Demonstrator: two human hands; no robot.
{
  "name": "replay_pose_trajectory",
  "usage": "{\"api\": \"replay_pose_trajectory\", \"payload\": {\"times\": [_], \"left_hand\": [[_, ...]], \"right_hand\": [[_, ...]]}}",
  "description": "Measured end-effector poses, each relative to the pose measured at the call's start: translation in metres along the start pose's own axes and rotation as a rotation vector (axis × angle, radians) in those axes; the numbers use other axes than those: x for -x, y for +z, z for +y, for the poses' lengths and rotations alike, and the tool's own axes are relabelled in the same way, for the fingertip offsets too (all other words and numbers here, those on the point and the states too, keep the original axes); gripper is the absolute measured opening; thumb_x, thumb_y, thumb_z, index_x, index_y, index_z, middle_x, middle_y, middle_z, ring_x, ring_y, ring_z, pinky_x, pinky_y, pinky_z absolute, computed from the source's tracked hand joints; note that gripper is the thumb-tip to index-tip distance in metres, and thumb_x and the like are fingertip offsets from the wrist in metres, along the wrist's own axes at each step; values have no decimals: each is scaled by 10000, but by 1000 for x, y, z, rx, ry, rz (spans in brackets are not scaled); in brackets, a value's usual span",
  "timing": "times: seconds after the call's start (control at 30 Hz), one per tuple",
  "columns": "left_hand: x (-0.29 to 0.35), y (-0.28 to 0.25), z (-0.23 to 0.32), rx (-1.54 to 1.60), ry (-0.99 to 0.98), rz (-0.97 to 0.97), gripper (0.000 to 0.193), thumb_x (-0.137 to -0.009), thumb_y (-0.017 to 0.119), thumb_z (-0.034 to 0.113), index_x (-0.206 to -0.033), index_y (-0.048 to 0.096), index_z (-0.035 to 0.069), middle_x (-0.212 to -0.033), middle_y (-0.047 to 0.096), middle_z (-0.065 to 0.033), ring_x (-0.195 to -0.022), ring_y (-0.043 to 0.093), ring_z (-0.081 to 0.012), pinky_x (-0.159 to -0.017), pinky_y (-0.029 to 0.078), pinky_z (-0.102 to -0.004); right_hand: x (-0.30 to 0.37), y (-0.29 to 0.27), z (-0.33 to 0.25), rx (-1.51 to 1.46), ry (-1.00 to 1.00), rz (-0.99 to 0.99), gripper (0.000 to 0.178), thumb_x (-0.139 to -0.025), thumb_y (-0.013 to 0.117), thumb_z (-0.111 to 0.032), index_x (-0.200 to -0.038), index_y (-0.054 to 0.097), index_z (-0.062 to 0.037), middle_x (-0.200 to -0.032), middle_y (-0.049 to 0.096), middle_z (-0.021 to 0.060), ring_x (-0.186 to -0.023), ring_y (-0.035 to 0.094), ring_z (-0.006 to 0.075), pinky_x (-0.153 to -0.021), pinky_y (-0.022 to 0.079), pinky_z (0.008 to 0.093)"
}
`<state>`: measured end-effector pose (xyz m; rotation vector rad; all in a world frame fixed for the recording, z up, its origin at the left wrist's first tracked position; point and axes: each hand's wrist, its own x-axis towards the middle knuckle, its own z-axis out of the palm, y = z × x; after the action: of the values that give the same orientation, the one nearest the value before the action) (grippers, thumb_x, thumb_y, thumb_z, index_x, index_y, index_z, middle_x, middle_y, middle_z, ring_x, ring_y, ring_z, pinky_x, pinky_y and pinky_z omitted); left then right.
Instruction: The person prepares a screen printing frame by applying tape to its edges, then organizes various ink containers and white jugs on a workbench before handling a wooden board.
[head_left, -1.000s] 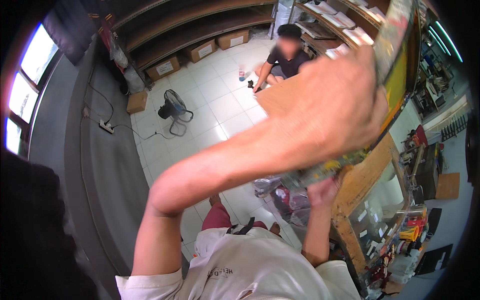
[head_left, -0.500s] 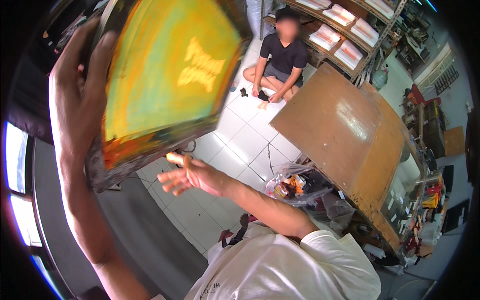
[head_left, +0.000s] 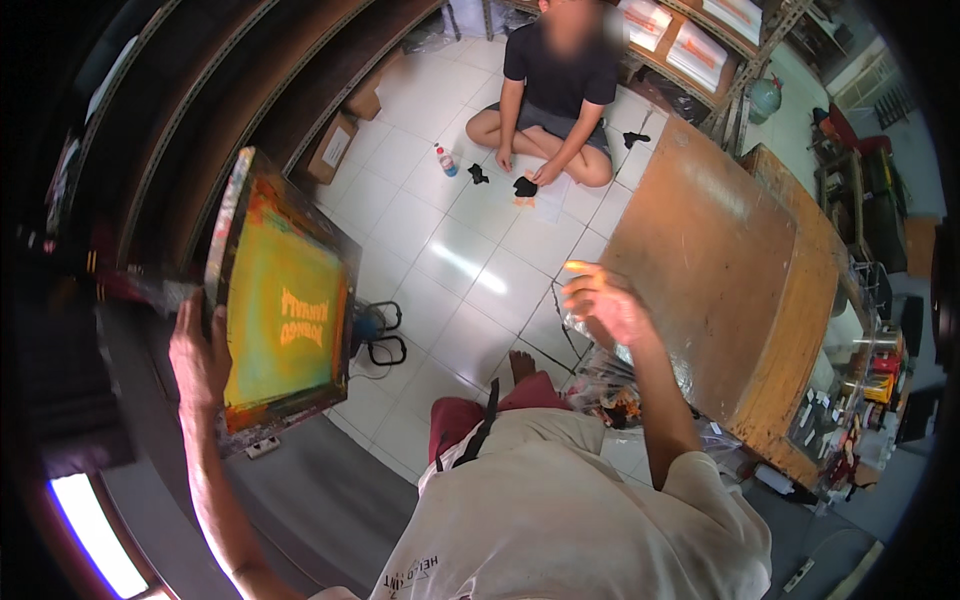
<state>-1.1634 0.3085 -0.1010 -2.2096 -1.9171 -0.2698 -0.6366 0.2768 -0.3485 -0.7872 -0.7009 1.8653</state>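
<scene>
My left hand (head_left: 198,358) grips the near left edge of a screen-printing frame (head_left: 228,232), which stands tilted over the grey surface on the left. Its yellow-green mesh is smeared with orange ink and has a paler lettered patch in the middle. The fingers lie along the frame's side, the thumb on its front edge. My right hand (head_left: 608,308) is raised beside the brown table, fingers apart and slightly curled, with orange stains on them. Nothing shows in it.
A person (head_left: 560,90) sits cross-legged on the tiled floor, near black scraps (head_left: 525,186) and a bottle (head_left: 446,160). The brown-topped table (head_left: 700,260) stands at right, a plastic bag (head_left: 610,385) by its edge. Shelves (head_left: 190,120) line the left; a socket strip (head_left: 262,447) lies below the frame.
The frame has gone down and away from me to the left, still in my left hand. My right hand has swung right, away from the frame, toward the table. My view has shifted.
</scene>
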Motion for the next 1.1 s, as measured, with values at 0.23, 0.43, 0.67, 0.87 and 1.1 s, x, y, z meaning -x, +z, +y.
{"api": "replay_pose_trajectory", "payload": {"times": [0.23,0.43,0.67,0.87,1.1], "left_hand": [[-108,62,3,215,199,-143,350,-938,589,90,-1229,554,-102,-1057,614,-328,-962,629,-465,-841,511,-461],[-199,115,18,385,499,-225,381,-917,620,106,-1234,534,-85,-1042,621,-292,-896,644,-453,-788,534,-474],[-313,168,94,551,843,-170,394,-906,619,121,-1233,513,-70,-951,591,-240,-828,616,-417,-711,501,-479],[-383,201,198,677,973,-161,355,-909,609,110,-1208,529,-65,-910,582,-223,-807,611,-403,-691,503,-470],[-454,242,321,718,937,-210,360,-925,596,133,-1223,540,-62,-962,605,-248,-853,617,-436,-739,499,-482]], "right_hand": [[26,-119,4,-372,-396,333,592,-980,482,-538,-1245,589,-19,-1015,673,119,-906,673,256,-669,543,346],[47,-133,63,-574,-857,1044,620,-949,507,-604,-1078,659,-16,-941,689,131,-787,652,250,-709,537,347],[16,-121,61,-537,-963,1339,799,-856,459,-782,-933,643,-9,-781,625,107,-679,598,236,-633,513,344],[10,-127,64,-453,-981,1438,840,-869,387,-801,-923,634,0,-744,628,122,-618,606,260,-577,518,367],[5,-109,77,-513,-1078,1505,827,-901,340,-780,-899,649,-14,-721,634,113,-602,598,247,-572,504,354]]}}
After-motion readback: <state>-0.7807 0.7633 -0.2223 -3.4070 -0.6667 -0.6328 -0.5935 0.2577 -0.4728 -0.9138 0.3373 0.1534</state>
